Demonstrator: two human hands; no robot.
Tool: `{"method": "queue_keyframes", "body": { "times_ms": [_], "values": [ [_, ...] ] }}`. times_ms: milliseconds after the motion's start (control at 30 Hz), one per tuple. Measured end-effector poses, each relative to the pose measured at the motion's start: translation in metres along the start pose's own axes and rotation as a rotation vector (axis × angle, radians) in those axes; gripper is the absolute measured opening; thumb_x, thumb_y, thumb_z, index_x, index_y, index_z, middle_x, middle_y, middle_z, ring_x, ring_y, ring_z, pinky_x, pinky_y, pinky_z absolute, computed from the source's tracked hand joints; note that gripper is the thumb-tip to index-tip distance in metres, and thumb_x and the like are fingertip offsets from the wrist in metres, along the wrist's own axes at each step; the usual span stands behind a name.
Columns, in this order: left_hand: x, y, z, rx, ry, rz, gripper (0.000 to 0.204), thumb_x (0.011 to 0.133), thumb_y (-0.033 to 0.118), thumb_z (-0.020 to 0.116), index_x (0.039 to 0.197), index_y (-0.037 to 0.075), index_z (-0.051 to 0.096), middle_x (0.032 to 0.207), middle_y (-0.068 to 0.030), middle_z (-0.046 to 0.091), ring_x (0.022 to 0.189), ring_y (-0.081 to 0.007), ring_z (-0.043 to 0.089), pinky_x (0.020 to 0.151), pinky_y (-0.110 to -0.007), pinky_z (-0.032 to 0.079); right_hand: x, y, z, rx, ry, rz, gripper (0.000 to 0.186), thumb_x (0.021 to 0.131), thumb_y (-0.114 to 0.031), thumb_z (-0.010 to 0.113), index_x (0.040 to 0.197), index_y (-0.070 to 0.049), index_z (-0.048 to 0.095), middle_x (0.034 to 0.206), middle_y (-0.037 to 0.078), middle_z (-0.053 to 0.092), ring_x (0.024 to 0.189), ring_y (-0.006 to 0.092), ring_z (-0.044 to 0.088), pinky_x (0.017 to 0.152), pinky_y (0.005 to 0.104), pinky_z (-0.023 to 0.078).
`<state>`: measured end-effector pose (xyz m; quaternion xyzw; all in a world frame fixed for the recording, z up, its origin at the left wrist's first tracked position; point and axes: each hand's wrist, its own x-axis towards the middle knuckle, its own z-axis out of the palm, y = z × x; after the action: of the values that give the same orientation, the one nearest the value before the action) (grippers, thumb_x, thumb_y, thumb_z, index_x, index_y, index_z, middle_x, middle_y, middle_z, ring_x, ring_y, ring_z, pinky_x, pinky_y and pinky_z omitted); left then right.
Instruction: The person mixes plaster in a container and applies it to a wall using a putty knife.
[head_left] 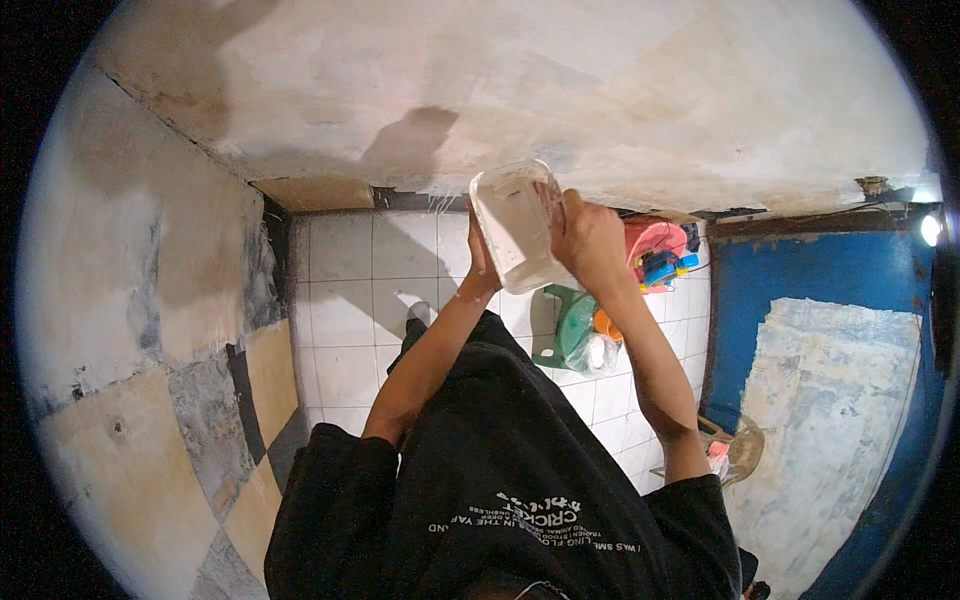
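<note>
A white rectangular plastic tub is tilted in front of my chest, its inside smeared with pale paste. My left hand is closed round the tub's left side, with whitish residue on the wrist. At the tub's right rim, my right hand is closed on a flat reddish-brown piece, which looks like a scraper; its lower part dips into the tub. The fingers hide much of that piece, so its exact kind is unclear. Just beyond the tub is a wall patchily coated in white and beige.
A green plastic stool holds an orange cup and a clear plastic bag. Behind it stands a pink basin with blue bottles. A tan chair is near the blue, partly whitened wall at right. White tiles cover the floor.
</note>
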<state>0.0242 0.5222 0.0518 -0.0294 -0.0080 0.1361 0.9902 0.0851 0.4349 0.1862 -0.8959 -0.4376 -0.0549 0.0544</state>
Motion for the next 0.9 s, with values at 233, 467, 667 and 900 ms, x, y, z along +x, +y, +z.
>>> {"method": "queue_keyframes", "body": {
  "times_ms": [233, 467, 667, 900],
  "values": [
    [0.006, -0.002, -0.03, -0.296, -0.239, -0.034, 0.071, 0.091, 0.065, 0.032, 0.137, 0.012, 0.041, 0.133, -0.0106, 0.05, 0.122, -0.0276, 0.049, 0.104, -0.046, 0.039, -0.007, -0.022, 0.009, 0.033, 0.059, -0.132, 0.012, 0.08, -0.01, 0.059, 0.081, -0.003, 0.049, 0.06, 0.017, 0.056, 0.052, 0.0348, 0.058, 0.047, 0.0445, 0.047],
    [0.006, -0.004, -0.012, -0.016, -0.052, -0.006, 0.069, 0.091, 0.065, 0.032, 0.137, 0.014, 0.042, 0.133, -0.0084, 0.051, 0.12, -0.0246, 0.05, 0.102, -0.042, 0.041, -0.008, -0.013, 0.014, -0.091, -0.02, -0.141, 0.012, 0.081, -0.01, 0.058, 0.084, -0.003, 0.048, 0.066, 0.017, 0.059, 0.053, 0.0344, 0.06, 0.046, 0.0426, 0.048],
    [0.001, -0.011, 0.0, 0.187, -0.083, 0.15, 0.067, 0.094, 0.062, 0.029, 0.136, 0.011, 0.043, 0.13, -0.0104, 0.053, 0.119, -0.0254, 0.051, 0.103, -0.041, 0.04, -0.01, -0.028, -0.001, -0.123, -0.016, -0.001, 0.013, 0.082, -0.016, 0.056, 0.084, -0.005, 0.05, 0.066, 0.014, 0.06, 0.054, 0.0313, 0.063, 0.047, 0.0404, 0.05],
    [-0.004, -0.016, -0.009, 0.191, 0.055, 0.208, 0.068, 0.092, 0.065, 0.03, 0.137, 0.014, 0.041, 0.129, -0.0061, 0.053, 0.117, -0.0238, 0.052, 0.102, -0.04, 0.04, -0.016, -0.048, 0.019, -0.073, 0.074, 0.023, 0.014, 0.08, -0.011, 0.054, 0.092, -0.003, 0.054, 0.07, 0.013, 0.062, 0.058, 0.0287, 0.065, 0.051, 0.0401, 0.052]
  ]
}}
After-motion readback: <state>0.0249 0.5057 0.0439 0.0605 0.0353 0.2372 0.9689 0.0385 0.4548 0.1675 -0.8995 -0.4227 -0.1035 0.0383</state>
